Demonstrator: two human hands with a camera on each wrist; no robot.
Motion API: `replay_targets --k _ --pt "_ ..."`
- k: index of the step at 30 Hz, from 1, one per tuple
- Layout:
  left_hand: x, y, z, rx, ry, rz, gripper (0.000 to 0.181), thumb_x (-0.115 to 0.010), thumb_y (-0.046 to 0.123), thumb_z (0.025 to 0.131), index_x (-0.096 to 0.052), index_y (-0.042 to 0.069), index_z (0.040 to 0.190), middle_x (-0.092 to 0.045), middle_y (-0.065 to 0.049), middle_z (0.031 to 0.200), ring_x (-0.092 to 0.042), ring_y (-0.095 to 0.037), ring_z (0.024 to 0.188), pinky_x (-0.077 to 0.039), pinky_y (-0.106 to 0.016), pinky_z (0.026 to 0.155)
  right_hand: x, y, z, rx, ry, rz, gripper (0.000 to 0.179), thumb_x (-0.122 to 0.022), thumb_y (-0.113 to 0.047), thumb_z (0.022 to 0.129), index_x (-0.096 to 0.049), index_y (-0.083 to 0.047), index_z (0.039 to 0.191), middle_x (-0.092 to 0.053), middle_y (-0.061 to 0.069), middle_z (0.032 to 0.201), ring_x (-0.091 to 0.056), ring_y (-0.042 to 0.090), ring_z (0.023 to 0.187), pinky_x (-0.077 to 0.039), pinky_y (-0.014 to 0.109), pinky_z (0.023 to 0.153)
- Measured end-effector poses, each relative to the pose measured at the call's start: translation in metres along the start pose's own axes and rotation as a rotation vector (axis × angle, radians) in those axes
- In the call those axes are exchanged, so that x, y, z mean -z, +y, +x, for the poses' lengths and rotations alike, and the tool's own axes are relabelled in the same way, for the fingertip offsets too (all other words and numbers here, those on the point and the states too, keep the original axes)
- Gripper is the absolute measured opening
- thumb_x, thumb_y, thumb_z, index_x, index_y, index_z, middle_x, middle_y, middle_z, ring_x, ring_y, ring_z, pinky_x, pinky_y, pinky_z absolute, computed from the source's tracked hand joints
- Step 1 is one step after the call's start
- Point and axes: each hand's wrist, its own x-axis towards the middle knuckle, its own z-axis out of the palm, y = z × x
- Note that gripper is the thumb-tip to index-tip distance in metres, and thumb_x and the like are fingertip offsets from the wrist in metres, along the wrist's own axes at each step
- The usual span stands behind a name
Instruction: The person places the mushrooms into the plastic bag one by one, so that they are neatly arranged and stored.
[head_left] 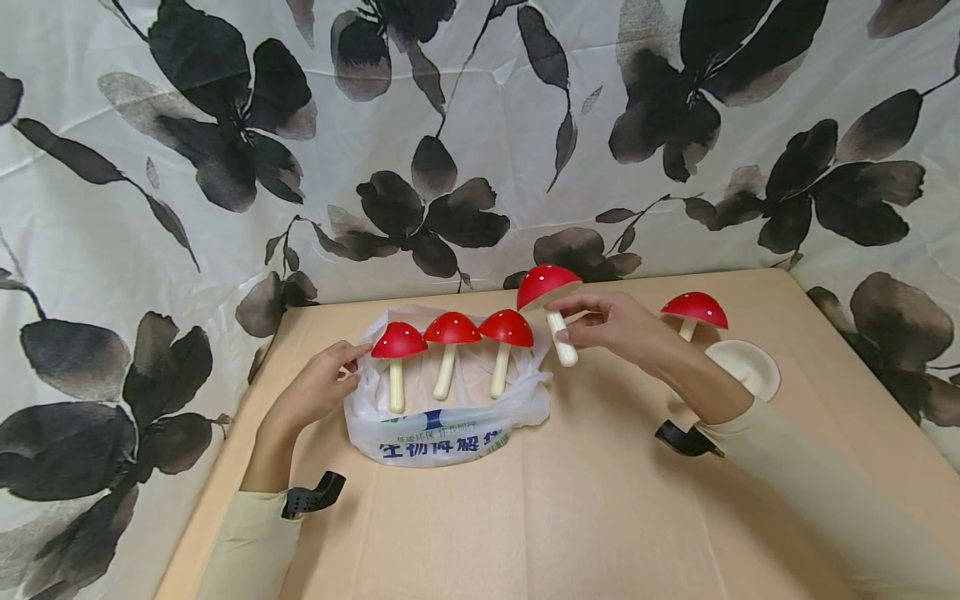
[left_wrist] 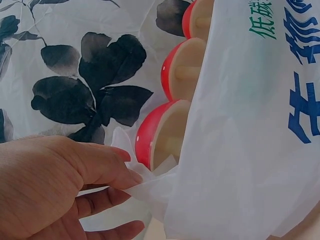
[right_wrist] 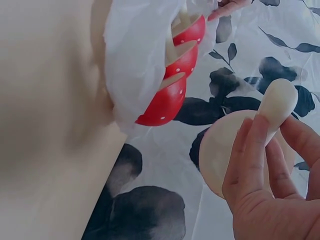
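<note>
A white plastic bag (head_left: 442, 454) with blue and green print lies on the table, its mouth spread. Three toy mushrooms (head_left: 452, 328) with red white-dotted caps and cream stems lie side by side in it. At the bag's left edge my left hand (head_left: 318, 385) pinches the thin plastic between thumb and forefinger, as the left wrist view shows. Just right of the bag, my right hand (head_left: 618, 331) grips another mushroom (head_left: 547, 285) by its stem, cap upward and tilted. The right wrist view shows the stem's rounded end (right_wrist: 280, 102) between thumb and fingers.
Beyond my right forearm, a red-capped mushroom (head_left: 697, 308) stands on the light wooden-toned table (head_left: 600, 500). Beside it another mushroom (head_left: 753, 367) shows its pale cap underside, partly hidden by the forearm. White cloth with dark flowers (head_left: 495, 125) hangs behind the table.
</note>
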Motion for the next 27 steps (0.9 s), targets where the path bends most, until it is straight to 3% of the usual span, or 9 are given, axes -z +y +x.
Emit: replay_targets --k 9,19,27 --pt "0.001 0.001 -0.001 -0.004 -0.001 0.007 0.052 -0.059 -0.009 0.090 -0.053 -0.007 0.142 -0.061 -0.013 0.101 -0.057 -0.028 0.097 -0.053 -0.053 0.091 -0.017 -0.010 0.019 0.038 -0.026 0.025 0.045 -0.073 -0.015 0.092 -0.063 -0.008 0.135 -0.063 0.012 0.128 -0.066 0.031 0.106 -0.057 0.043 0.092" --pt "0.002 0.000 -0.003 -0.008 0.004 -0.005 0.052 -0.058 -0.010 0.090 -0.053 -0.006 0.143 -0.060 -0.014 0.102 -0.057 -0.028 0.097 -0.054 -0.052 0.090 -0.041 -0.014 0.039 0.072 -0.019 -0.035 0.036 -0.076 -0.020 0.090 -0.072 -0.018 0.126 -0.063 0.003 0.127 -0.065 0.033 0.103 -0.060 0.039 0.082" --pt "0.002 -0.001 -0.004 -0.006 0.003 -0.020 0.052 -0.060 -0.009 0.091 -0.053 -0.006 0.142 -0.060 -0.015 0.103 -0.056 -0.028 0.097 -0.053 -0.051 0.090 -0.063 -0.019 0.052 0.125 -0.014 -0.057 0.034 -0.074 -0.019 0.093 -0.073 -0.015 0.126 -0.064 0.003 0.127 -0.061 0.032 0.109 -0.058 0.033 0.085"
